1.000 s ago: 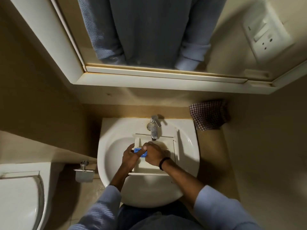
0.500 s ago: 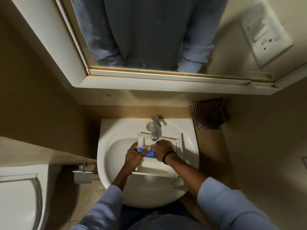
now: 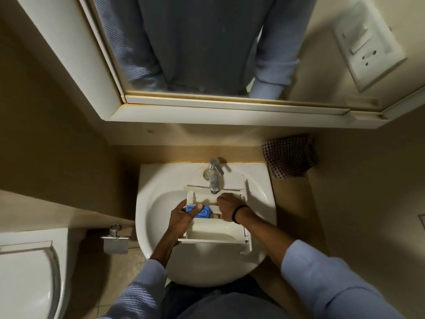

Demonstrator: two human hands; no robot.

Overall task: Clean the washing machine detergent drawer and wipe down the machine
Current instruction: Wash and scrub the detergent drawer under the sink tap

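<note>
The drawer (image 3: 216, 233) lies in the sink (image 3: 161, 199) under the tap (image 3: 213, 178). My left hand (image 3: 181, 217) grips its left wall, thumb on the blue insert (image 3: 203, 212). The fingers of my right hand (image 3: 230, 207) curl into the rear compartment; I cannot tell whether they hold anything.

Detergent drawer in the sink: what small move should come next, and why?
Probably raise the right hand to the faucet and start water. The detergent drawer lies in the sink with its rear under the faucet, no stream shows, and the left hand grips its left side, thumb on the blue insert, so it is steadied.
</note>
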